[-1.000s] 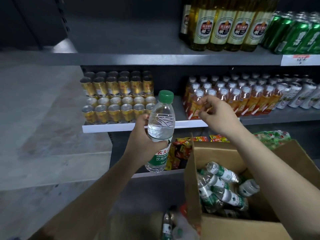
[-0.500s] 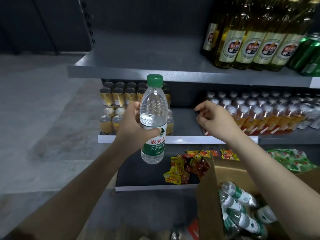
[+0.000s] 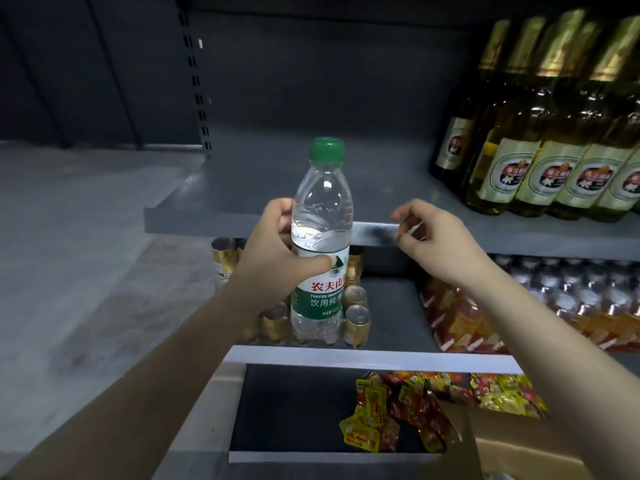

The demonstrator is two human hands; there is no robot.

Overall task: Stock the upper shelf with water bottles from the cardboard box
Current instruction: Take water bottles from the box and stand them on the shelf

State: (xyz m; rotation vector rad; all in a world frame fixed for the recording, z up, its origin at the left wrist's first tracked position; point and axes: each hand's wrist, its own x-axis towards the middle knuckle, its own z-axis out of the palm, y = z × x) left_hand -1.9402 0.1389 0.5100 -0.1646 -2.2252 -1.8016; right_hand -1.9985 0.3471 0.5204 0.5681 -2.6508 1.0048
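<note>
My left hand [image 3: 273, 251] grips a clear water bottle [image 3: 320, 216] with a green cap and a green and white label, held upright in front of the grey upper shelf [image 3: 242, 188]. The bottle's cap reaches above the shelf's front edge. My right hand [image 3: 433, 237] hovers to the right of the bottle at shelf-edge height, fingers loosely curled, holding nothing. Only a corner of the cardboard box [image 3: 519, 459] shows at the bottom right.
Tall yellow glass bottles [image 3: 540, 161] fill the right part of the upper shelf; its left part is bare. Gold cans [image 3: 356, 317] and orange-labelled drink bottles [image 3: 460, 317] stand on the shelf below. Yellow and red snack packets [image 3: 408, 410] lie on the lowest shelf.
My left hand has lifted the water bottle up from the middle shelf's height to the upper shelf's edge. My right hand rose alongside it. The view tilted upward, and the box dropped almost out of sight.
</note>
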